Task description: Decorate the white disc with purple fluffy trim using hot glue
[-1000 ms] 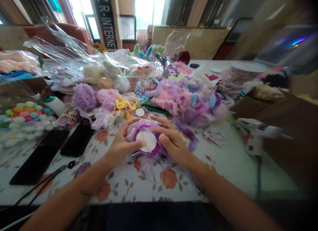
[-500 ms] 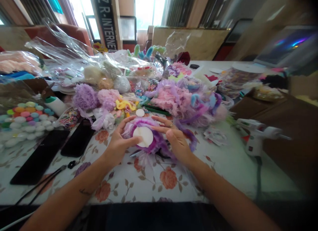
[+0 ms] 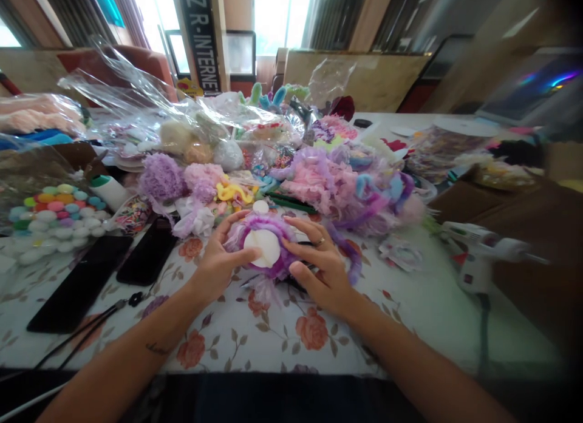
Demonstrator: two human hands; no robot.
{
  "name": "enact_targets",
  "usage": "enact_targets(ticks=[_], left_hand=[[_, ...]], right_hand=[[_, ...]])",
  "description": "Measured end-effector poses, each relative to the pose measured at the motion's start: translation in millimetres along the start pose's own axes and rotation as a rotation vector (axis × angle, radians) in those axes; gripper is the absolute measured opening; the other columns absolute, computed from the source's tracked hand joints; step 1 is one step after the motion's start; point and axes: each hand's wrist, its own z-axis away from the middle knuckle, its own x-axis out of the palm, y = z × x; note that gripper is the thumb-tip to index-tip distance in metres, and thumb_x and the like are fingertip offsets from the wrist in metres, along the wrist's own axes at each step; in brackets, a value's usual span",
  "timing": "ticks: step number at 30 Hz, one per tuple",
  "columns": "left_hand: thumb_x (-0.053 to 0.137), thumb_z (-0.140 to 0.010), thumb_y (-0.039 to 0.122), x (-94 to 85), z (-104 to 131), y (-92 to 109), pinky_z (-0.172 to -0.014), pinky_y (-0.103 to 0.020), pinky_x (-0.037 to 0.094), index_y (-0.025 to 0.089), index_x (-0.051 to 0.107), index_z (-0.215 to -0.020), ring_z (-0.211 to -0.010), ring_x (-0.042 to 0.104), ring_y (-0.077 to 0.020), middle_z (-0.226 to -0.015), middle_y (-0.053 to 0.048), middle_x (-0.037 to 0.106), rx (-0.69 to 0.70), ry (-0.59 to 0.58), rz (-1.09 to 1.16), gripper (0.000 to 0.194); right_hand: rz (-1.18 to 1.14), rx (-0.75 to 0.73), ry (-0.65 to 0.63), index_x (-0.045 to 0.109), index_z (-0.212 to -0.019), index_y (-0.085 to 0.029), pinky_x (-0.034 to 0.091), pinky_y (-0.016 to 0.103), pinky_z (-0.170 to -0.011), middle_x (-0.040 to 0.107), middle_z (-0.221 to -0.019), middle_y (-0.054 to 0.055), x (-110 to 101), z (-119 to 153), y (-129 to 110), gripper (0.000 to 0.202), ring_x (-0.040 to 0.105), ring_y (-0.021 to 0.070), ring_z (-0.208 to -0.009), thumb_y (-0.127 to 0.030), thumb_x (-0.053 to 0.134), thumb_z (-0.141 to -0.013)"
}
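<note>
A round, fluffy purple piece (image 3: 285, 266) is in front of me, ringed by fuzzy purple trim. On its face sits a white disc (image 3: 266, 249) with a faint beige line across it. My left hand (image 3: 224, 253) grips the piece from the left, thumb pressed on the disc and fingers around the back edge. My right hand (image 3: 324, 265) is at the right side, fingers apart, fingertips touching the purple trim. A purple fuzzy strip (image 3: 350, 256) trails out behind my right hand. Just beyond the piece lies a smaller white disc (image 3: 260, 207).
Two black phones (image 3: 82, 283) lie at left, near a bag of colourful pompoms (image 3: 59, 219). A glue gun (image 3: 478, 253) stands at right beside a brown cardboard box (image 3: 514, 223). Pink and purple tulle (image 3: 314, 180), a purple pompom (image 3: 161, 175) and plastic bags fill the back of the table.
My right hand has drawn back slightly toward me and spread its fingers, with the thumb off the trim. My left hand keeps its hold. The view has shifted a little.
</note>
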Motion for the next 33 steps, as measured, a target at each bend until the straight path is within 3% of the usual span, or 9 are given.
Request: enact_targets(ticks=[6,13,20,33], left_hand=[[0.087,-0.060,0.014,-1.1,1.3,-3.1,-0.079,-0.025,0.057,0.028,0.058,-0.126,-0.095,0.066,-0.0185,-0.116,-0.004,0.066,0.009,-0.035,-0.099,0.073],[0.088,-0.060,0.017,-3.2,2.8,-4.2,-0.080,-0.025,0.056,0.029,0.058,-0.127,-0.093,0.066,-0.0173,-0.114,-0.003,0.066,0.038,-0.044,-0.157,0.074],[0.088,-0.058,0.019,-2.5,2.9,-6.8,-0.078,-0.026,0.057,0.026,0.058,-0.127,-0.094,0.066,-0.0195,-0.114,-0.005,0.066,0.024,-0.027,-0.194,0.076],[0.086,-0.060,0.016,2.2,7.5,-2.6,-0.075,-0.027,0.056,0.028,0.058,-0.128,-0.090,0.068,-0.0207,-0.112,-0.005,0.068,-0.036,-0.142,-0.196,0.075]], right_hand=[[-0.121,0.160,0.083,0.076,-0.104,-0.028,0.038,0.052,-0.107,0.061,-0.134,0.009,-2.4,-1.3,-2.6,0.033,0.052,0.0289,-0.126,-0.044,0.048,-0.097],[-0.196,0.212,0.031,0.074,-0.106,-0.028,0.037,0.049,-0.108,0.059,-0.136,0.009,0.6,0.3,-4.8,0.028,0.052,0.0269,-0.127,-0.043,0.052,-0.095],[-0.358,0.377,-0.009,0.072,-0.095,-0.026,0.037,0.049,-0.108,0.060,-0.133,0.009,3.1,1.7,-2.0,0.029,0.053,0.0268,-0.127,-0.046,0.051,-0.095],[-0.227,0.309,-0.173,0.073,-0.109,-0.028,0.029,0.051,-0.114,0.052,-0.143,0.008,0.1,-8.5,-6.8,0.046,0.042,0.0281,-0.137,-0.059,0.042,-0.095]])
